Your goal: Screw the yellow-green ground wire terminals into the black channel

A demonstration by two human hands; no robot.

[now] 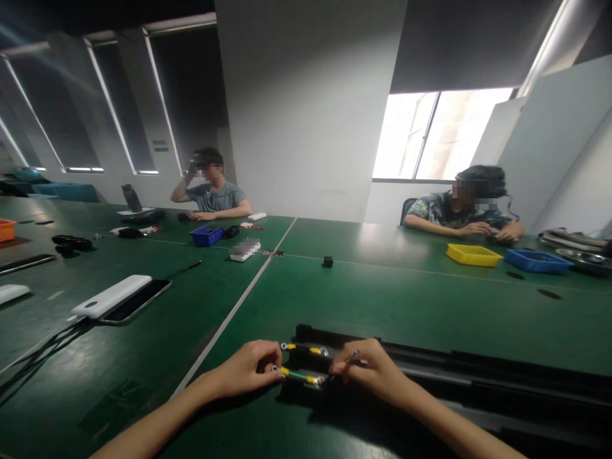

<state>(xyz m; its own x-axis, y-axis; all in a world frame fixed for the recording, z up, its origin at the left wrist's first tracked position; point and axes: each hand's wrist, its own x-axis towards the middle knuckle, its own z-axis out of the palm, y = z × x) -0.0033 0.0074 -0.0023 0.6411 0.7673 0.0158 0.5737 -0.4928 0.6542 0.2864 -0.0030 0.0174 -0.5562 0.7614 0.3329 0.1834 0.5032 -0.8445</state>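
Note:
My left hand (253, 364) is closed at the left end of a short green wire (299, 375). The wire has yellow sleeves and ring terminals, and its left ring shows at my fingertips. Above it lies a second short dark cable (305, 349) with yellow sleeves and ring terminals. Both cables lie over the left end of a long black channel-like piece (430, 362). My right hand (370, 370) is closed in a pinch beside the green wire's right terminal. A thin metallic thing (354, 354) sticks up from its fingers; its kind is too small to tell.
A white power bank (115, 296) and a phone (138, 301) with cables lie to the left. A small black block (327, 261) stands ahead. Further off are blue (207, 236), yellow (473, 255) and second blue (539, 261) trays. Two people sit across the green table (382, 299).

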